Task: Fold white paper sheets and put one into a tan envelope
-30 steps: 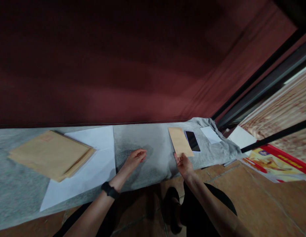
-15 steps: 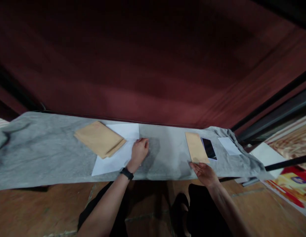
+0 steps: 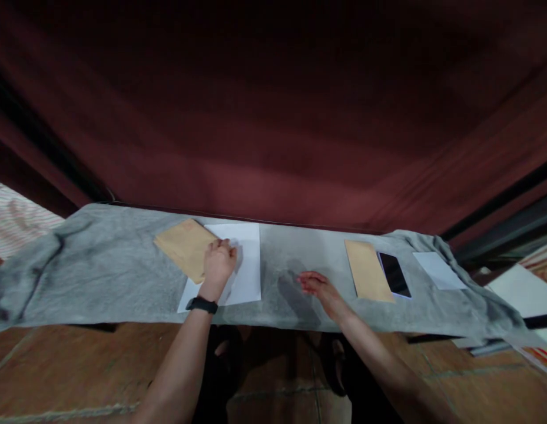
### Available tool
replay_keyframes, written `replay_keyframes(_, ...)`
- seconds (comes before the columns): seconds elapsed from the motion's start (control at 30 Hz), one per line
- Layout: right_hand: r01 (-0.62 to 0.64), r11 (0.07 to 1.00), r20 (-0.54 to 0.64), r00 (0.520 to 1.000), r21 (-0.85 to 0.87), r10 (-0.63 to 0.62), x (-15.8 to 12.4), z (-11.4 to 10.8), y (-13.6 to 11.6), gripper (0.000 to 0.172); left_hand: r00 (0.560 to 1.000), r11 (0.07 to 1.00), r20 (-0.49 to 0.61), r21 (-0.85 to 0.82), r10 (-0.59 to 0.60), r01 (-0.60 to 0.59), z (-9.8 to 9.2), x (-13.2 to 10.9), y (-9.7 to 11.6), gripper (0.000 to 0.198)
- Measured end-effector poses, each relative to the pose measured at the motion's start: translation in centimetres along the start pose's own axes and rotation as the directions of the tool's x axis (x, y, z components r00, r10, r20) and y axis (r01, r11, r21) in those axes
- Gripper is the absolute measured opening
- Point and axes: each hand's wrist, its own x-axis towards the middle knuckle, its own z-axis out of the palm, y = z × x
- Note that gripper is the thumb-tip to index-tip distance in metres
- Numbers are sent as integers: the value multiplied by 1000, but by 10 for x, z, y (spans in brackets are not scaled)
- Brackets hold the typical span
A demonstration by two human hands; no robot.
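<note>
On the cloth-covered worktop, one brown envelope is set apart from a stack of envelopes.

At left, the stack is laid askew, partly over a white sheet; its right corner is covered by the left hand, whose fingers are curled, though whether an envelope is gripped cannot be told. Mid-worktop, the right hand is held above the cloth, fingers loosely bent and parted, with nothing seen in them. Farther right, the single envelope is placed just beside a phone, followed by a small white paper. Judging by the layout, only one envelope has been separated; the others are left stacked.
</note>
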Motion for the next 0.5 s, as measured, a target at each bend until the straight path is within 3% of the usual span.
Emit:
replay_keyframes(0.07,30,998,67,997,-50,-27,9,10,11,29,999,991,49,135,-12,5,20,-16,8,16)
replay_keyframes(0.1,25,998,102,995,-60,-19,13,14,16,30,993,946,108,324,-45,8,30,-27,12,22)
replay_keyframes(0.17,-2,998,153,988,-56,11,19,20,26,32,974,800,197,600,-109,-32,49,-46,19,39)
replay_keyframes(0.23,-21,998,175,984,-54,30,24,23,33,32,973,669,187,741,-132,-52,62,-60,26,47)
replay_keyframes(0.33,-26,996,207,977,-89,44,30,23,39,30,969,567,183,821,-163,-60,69,-67,34,46)
replay_keyframes(0.5,-1,990,266,963,-138,38,32,17,42,31,958,528,194,847,-213,-54,67,-62,37,40)
